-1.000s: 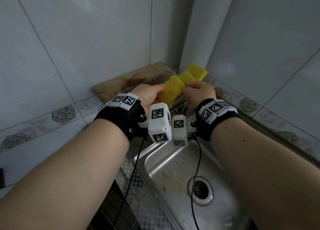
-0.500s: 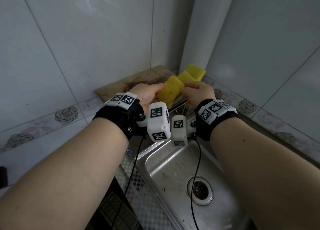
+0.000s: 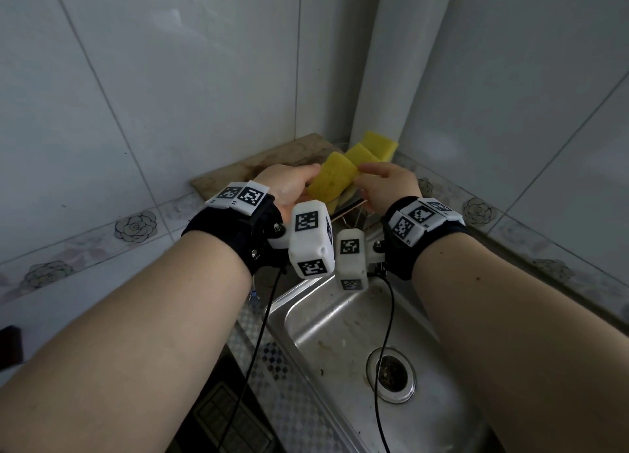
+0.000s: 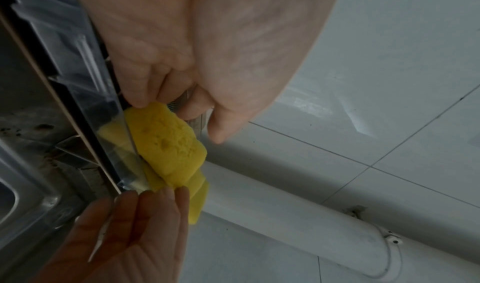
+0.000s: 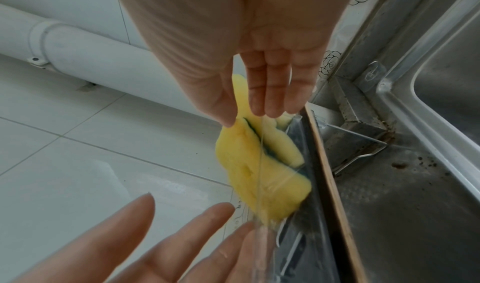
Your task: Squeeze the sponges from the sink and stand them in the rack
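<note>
A yellow sponge point(image 3: 332, 180) hangs between my two hands just above the clear rack point(image 3: 345, 209) at the sink's back corner. My right hand point(image 3: 366, 173) pinches its right end between thumb point(image 5: 224, 113) and straight fingers. My left hand point(image 3: 308, 175) is at its left end, fingers spread and only fingertips point(image 4: 137, 98) touching it. The sponge point(image 4: 166, 143) leans against the rack's clear wall point(image 4: 78, 72), and a thin green layer shows on the sponge point(image 5: 246, 164) in the right wrist view. Two more yellow sponges point(image 3: 360, 153) point(image 3: 381, 144) stand in the rack behind it.
The steel sink point(image 3: 340, 333) with its drain point(image 3: 391, 374) lies below my wrists. A wooden board point(image 3: 245, 170) leans on the tiled wall behind my left hand. A white pipe point(image 3: 384, 78) runs up the corner. A dark hob point(image 3: 231, 418) sits at the lower left.
The sponge and both hands have stayed almost in place over the rack. The view has shifted slightly.
</note>
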